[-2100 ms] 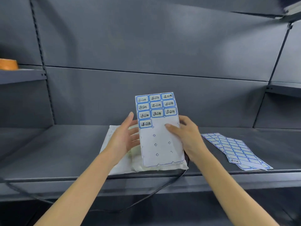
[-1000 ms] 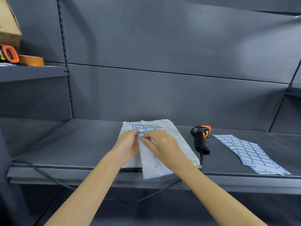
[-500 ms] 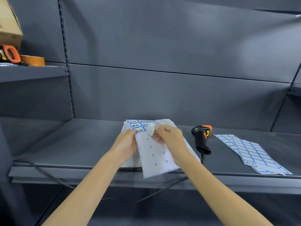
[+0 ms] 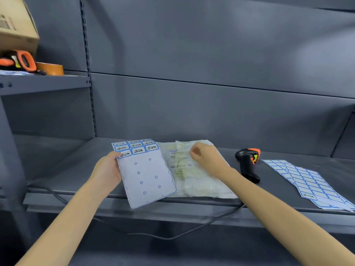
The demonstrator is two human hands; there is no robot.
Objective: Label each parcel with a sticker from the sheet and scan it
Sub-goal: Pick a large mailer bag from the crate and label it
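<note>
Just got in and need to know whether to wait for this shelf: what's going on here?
A person is labelling a parcel that lies on the shelf. The left hand holds a sticker sheet, mostly used up, beside the parcel. The right hand is over the parcel with fingers curled, apparently bringing a sticker to it, though the sticker itself is too small to make out. The scanner lies untouched to the right, so scanning is not yet done. More sheets lie further right.

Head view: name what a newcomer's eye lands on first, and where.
The blue-bordered sticker sheet, held by the left hand at centre, overhanging the shelf edge. Beside it, the right hand hovers over the pale parcel. Further right lies the orange-and-black scanner.
</note>
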